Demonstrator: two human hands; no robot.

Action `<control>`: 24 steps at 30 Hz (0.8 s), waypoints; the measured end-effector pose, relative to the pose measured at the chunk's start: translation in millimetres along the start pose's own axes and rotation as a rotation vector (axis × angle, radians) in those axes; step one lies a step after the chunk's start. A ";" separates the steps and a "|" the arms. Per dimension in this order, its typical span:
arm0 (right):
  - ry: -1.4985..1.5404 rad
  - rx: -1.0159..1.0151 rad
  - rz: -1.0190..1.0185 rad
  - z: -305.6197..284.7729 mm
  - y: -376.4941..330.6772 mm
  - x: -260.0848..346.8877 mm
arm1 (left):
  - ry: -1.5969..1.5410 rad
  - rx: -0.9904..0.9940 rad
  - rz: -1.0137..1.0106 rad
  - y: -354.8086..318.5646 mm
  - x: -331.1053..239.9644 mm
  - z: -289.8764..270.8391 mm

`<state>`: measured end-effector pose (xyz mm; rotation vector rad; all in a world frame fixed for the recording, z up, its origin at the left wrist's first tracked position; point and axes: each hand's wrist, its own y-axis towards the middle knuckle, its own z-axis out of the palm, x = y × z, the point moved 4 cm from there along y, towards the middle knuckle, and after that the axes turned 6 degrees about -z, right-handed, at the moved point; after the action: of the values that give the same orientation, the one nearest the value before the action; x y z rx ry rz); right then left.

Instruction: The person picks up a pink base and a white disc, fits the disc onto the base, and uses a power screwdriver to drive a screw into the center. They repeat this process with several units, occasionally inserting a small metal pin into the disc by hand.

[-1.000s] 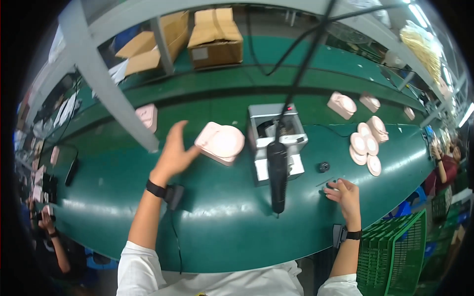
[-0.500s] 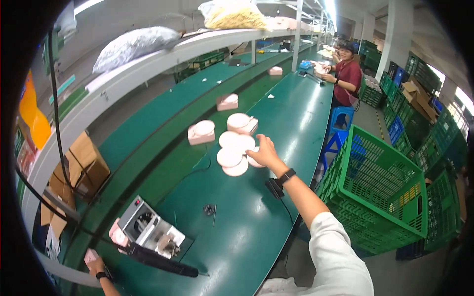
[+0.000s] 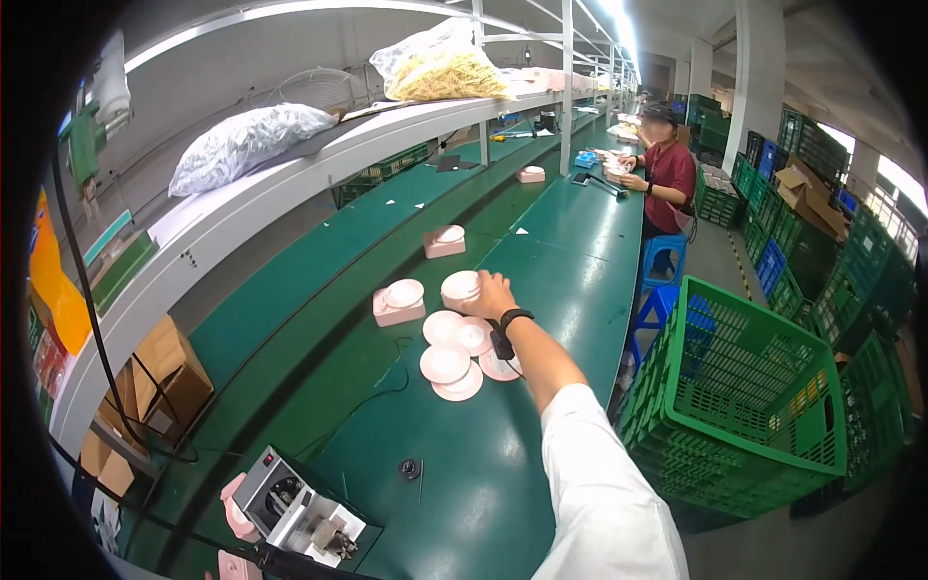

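**Resting the right grip (image 3: 493,293) on a pink box (image 3: 460,288)**

Standing on the worktop (image 3: 474,464), just beyond a cluster of pale discs (image 3: 444,363), and being touched at the right end by bent fingers. Not showing clearly whether closing around the box or only lying against it; cannot tell. Wearing a black band (image 3: 518,315) on that wrist.

Showing barely a sliver of the left grip (image 3: 207,576) at the lower-left edge, near a cut-off pink block (image 3: 237,565); cannot tell if open or closed.

Seeing the discs partly overlapping one another on the near side of the box. Noticing a second box (image 3: 398,304), also pink and carrying a round piece, standing left of the discs, and a third box (image 3: 445,243) standing farther off.

Nearer, spotting a small black round part (image 3: 410,469) lying just beside a thin dark rod (image 3: 420,481). Toward the lower left, finding a grey machine (image 3: 280,493) sitting with a black tool (image 3: 300,565) crossing in front.

Outward again, looking right to a green crate (image 3: 754,377) standing beside the worktop, and far ahead to a person in a dark red top (image 3: 669,174) handling pale pieces. Along the upper left, viewing a clear bag (image 3: 251,145) resting on a shelf (image 3: 329,150).
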<state>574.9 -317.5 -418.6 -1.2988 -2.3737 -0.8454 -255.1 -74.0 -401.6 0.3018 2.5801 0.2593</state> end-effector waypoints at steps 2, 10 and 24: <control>0.004 -0.018 -0.067 -18.4 -12.2 0.5 | -0.036 -0.015 0.037 -35.2 6.8 -8.0; 0.356 0.133 -0.451 -116.3 -218.3 42.3 | 0.218 -0.532 0.421 -114.7 -34.6 -32.1; 0.833 0.896 -0.458 -75.7 -431.9 186.6 | -0.325 0.589 0.840 -210.4 -190.7 46.5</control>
<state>109.8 -421.6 -413.5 -0.0131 -1.9199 -0.2281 -105.4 -319.7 -400.3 1.4985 2.0155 -0.2582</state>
